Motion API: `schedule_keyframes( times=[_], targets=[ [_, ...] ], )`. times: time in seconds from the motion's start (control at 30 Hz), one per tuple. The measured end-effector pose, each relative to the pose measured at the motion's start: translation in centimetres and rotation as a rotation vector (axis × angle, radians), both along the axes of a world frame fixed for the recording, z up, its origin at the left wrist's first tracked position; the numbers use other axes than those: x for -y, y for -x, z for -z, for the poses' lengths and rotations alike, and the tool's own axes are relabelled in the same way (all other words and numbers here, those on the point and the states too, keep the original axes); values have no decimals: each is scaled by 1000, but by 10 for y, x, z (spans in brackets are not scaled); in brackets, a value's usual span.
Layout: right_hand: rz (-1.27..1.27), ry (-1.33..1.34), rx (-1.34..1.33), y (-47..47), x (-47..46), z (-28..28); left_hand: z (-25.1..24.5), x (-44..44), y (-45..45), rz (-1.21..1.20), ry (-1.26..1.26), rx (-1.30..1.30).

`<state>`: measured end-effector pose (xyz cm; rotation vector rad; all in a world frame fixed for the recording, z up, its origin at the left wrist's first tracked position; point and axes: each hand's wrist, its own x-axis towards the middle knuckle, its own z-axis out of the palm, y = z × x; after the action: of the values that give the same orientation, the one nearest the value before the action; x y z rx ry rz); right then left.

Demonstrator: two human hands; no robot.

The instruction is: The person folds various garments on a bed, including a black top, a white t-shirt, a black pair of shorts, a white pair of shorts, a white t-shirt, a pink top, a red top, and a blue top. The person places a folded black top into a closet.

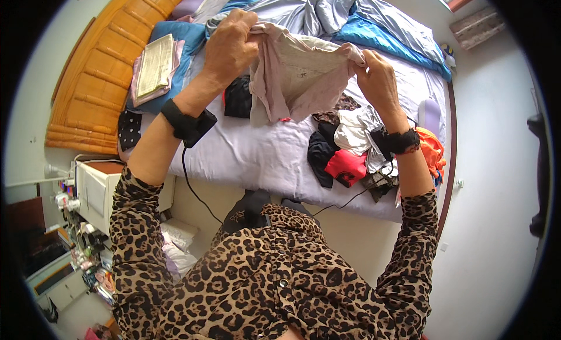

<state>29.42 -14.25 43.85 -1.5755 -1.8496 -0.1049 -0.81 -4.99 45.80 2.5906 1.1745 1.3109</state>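
A pale pink fabric garment (302,72) hangs stretched between my two hands above the bed. My left hand (232,46) grips its upper left corner, and my right hand (379,81) pinches the upper right corner. The cloth sags between them in folds, with its edge rolled at the top. Partly hidden behind it lies a black cloth item (237,99). Below my right hand is a loose heap of clothes, with a white garment (350,129), a red piece (346,167) and a black piece (322,151).
The bed (245,156) has a wooden headboard (101,72) at left. Folded cloths (153,70) rest on a blue pillow (188,37). A grey and blue quilt (385,33) is bunched at the far side. An orange garment (431,149) lies at right; a white cabinet (94,195) stands at lower left.
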Motion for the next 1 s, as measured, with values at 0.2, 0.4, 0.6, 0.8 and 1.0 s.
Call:
schedule_keyframes(
  times=[0.2,0.4,0.6,0.8,1.0],
  targets=[
    [-6,103,-134,-11,43,5,-8,26,-20,71,248,-58],
    [-38,284,-255,13,109,-16,-28,82,13,167,425,-39],
    [-102,407,-722,21,113,-47,-65,78,29,246,293,49],
    [-89,523,-712,18,63,16,-2,21,13,97,722,-23],
    [89,694,-735,26,22,155,137,-16,15,-56,1021,-135]
  ],
)
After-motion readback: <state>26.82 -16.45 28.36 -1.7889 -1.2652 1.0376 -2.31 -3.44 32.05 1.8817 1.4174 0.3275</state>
